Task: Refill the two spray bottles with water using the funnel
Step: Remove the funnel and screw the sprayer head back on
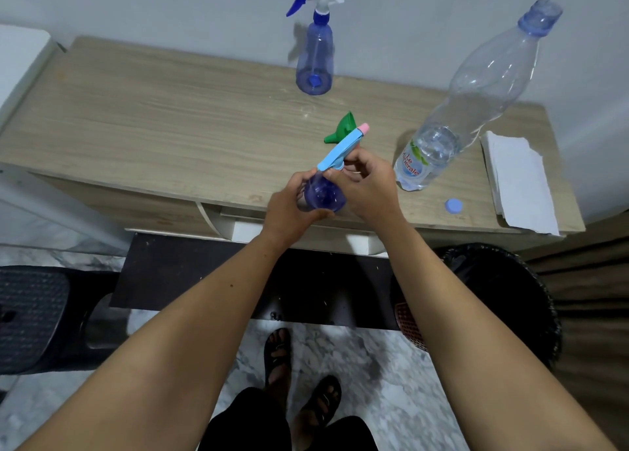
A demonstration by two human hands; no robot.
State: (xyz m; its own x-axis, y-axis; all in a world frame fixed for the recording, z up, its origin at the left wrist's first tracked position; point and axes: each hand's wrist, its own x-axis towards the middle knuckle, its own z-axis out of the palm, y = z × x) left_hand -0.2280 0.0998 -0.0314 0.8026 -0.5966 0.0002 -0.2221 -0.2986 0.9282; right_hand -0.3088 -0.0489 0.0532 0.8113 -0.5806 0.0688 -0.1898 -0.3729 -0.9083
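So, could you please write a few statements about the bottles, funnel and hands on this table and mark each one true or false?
1. Both hands hold the small spray bottle with the light blue head: left hand on its body, right hand at the head. True.
2. The green funnel sits in a bottle's neck. False: it lies on its side on the table.
3. The water bottle is capped. False: its blue cap lies on the table.
4. The tall spray bottle stands untouched near the wall. True.
5. Folded paper towels lie left of the tall spray bottle. False: they lie at the table's right end.
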